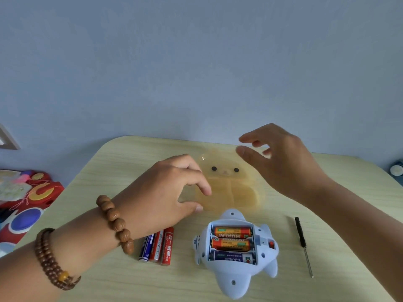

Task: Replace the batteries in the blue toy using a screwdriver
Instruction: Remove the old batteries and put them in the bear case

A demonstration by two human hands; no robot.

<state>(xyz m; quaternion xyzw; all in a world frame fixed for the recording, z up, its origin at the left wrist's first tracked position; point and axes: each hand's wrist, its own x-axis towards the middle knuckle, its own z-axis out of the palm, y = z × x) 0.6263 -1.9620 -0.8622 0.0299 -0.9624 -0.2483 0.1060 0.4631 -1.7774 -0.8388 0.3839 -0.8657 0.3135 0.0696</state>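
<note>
The pale blue toy [235, 273] lies upside down on the table, near the front. Its battery bay is uncovered and holds three batteries [231, 244], two orange and one dark blue. Three loose batteries [157, 247] lie side by side to its left, partly under my left wrist. A small black-handled screwdriver [302, 240] rests to the toy's right. Behind the toy sits a translucent yellow bear-faced container [235, 192]. My left hand [165, 192] pinches its left edge between thumb and fingers. My right hand [283, 164] hovers over its right rear corner, fingers spread and holding nothing.
The light wooden table [109, 280] has rounded far corners and stands against a blue wall. Red and blue packaged items [32, 192] lie beyond the table's left edge. A small round white object [395, 168] sits off the right edge.
</note>
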